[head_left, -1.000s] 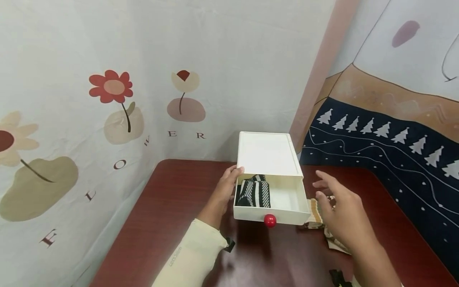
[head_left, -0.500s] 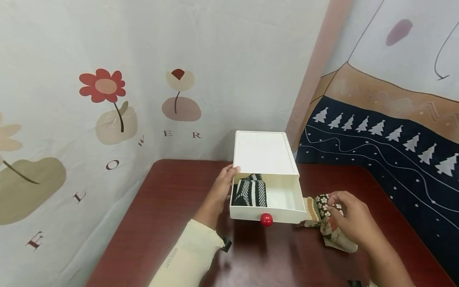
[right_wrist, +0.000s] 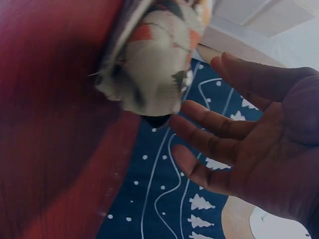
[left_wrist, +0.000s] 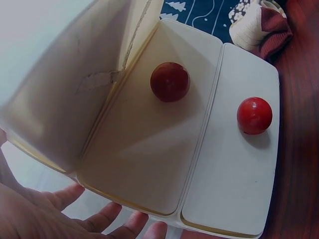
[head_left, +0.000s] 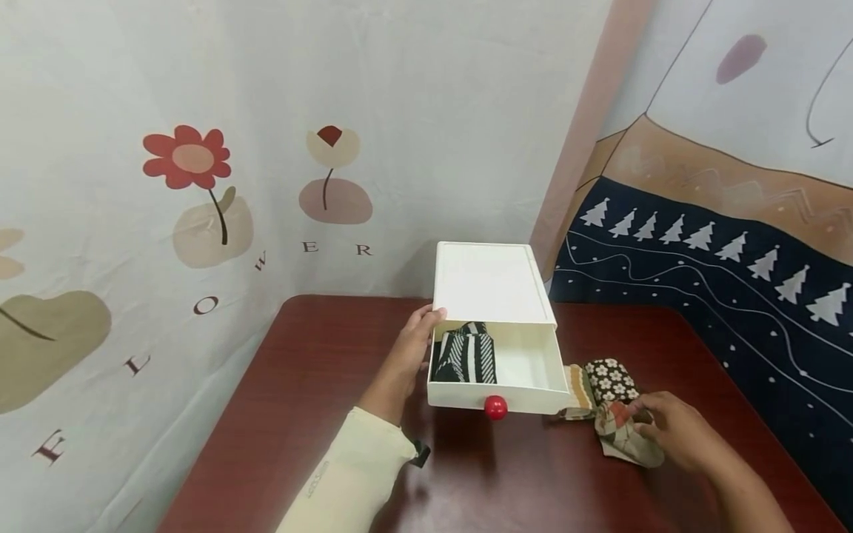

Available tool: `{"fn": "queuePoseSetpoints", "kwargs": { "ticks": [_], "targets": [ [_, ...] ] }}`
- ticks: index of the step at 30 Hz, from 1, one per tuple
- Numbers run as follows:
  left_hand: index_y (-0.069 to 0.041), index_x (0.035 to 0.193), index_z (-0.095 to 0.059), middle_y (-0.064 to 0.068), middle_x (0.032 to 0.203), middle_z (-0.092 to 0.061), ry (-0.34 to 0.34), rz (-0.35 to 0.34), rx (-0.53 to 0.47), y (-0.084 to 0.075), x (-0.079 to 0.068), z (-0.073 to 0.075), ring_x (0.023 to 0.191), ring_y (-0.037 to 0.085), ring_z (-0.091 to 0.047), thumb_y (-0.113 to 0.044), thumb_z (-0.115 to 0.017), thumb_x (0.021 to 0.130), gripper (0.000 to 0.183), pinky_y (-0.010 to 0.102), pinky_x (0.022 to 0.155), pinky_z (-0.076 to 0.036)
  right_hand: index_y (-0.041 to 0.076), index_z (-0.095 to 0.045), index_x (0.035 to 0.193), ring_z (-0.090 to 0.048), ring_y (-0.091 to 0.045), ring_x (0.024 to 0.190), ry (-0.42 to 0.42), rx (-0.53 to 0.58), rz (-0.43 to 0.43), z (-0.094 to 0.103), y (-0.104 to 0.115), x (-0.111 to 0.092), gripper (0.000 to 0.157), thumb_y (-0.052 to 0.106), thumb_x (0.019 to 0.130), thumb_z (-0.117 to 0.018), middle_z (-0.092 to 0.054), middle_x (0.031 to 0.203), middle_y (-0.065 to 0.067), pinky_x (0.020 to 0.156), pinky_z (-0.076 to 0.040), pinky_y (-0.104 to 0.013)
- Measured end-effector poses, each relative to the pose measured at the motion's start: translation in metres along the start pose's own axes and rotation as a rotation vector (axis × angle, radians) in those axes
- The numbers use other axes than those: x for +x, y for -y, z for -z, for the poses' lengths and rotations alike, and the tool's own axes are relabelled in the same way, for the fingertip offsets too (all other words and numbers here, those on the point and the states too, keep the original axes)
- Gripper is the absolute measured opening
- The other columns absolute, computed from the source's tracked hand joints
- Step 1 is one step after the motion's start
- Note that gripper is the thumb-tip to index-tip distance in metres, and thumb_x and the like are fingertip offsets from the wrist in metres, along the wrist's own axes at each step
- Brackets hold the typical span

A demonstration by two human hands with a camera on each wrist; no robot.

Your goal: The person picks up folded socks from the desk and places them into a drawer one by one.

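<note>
A small white drawer cabinet (head_left: 492, 281) stands with its top drawer (head_left: 531, 363) pulled out, a red knob (head_left: 496, 407) on its front. Inside, at the left, lies a folded black-and-white striped sock (head_left: 469, 357). My left hand (head_left: 406, 352) rests against the cabinet's left side, thumb at the top front corner; in the left wrist view its fingers (left_wrist: 99, 216) lie along the side edge. At the right, my right hand (head_left: 686, 433) is at a beige patterned folded sock (head_left: 629, 438). The right wrist view has its fingers (right_wrist: 209, 137) extended beside that sock, not curled round it.
Next to the beige sock lie a dark flowered folded cloth (head_left: 611, 379) and a yellow-and-cream striped one (head_left: 578, 392), partly behind the drawer. Lower drawer fronts (left_wrist: 232, 149) are closed. The red-brown table (head_left: 320, 370) meets printed curtains (head_left: 400, 148) at back and right.
My right hand has moved from beside the drawer, right and down, to the beige sock, uncovering the flowered cloth. My left hand stays on the cabinet.
</note>
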State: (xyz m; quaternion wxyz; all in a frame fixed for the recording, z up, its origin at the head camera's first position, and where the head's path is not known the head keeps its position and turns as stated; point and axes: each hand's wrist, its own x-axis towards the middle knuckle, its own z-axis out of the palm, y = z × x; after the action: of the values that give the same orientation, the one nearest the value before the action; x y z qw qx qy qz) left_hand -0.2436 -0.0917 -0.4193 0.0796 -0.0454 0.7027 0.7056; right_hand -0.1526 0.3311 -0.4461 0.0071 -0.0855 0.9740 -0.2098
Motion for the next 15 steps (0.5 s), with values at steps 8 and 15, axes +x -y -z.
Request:
{"fn": "queuePoseSetpoints", "kwargs": {
  "ticks": [8,15],
  "targets": [
    [-0.021,0.163,-0.045,0.021,0.152,-0.058,0.0,0.002,-0.004,-0.001,0.0,-0.001,0.148,0.044,-0.047,-0.056,-0.058,0.103,0.07,0.065,0.108,-0.042,0.007,-0.076,0.109,-0.065,-0.053,0.111,0.041,-0.031,0.019,-0.014,-0.007,0.005,0.024,-0.002,0.087,-0.083,-0.072,0.115,-0.025,0.089,-0.055,-0.068],
    [-0.021,0.163,-0.044,0.021,0.153,-0.058,-0.005,0.002,0.011,-0.001,0.0,-0.001,0.148,0.044,-0.048,-0.057,-0.058,0.103,0.072,0.067,0.109,-0.042,0.014,-0.064,0.099,-0.061,-0.027,0.097,0.057,-0.003,0.006,-0.025,-0.007,0.005,0.031,-0.004,0.084,-0.085,-0.059,0.1,-0.01,0.079,-0.054,-0.046]
  ]
}}
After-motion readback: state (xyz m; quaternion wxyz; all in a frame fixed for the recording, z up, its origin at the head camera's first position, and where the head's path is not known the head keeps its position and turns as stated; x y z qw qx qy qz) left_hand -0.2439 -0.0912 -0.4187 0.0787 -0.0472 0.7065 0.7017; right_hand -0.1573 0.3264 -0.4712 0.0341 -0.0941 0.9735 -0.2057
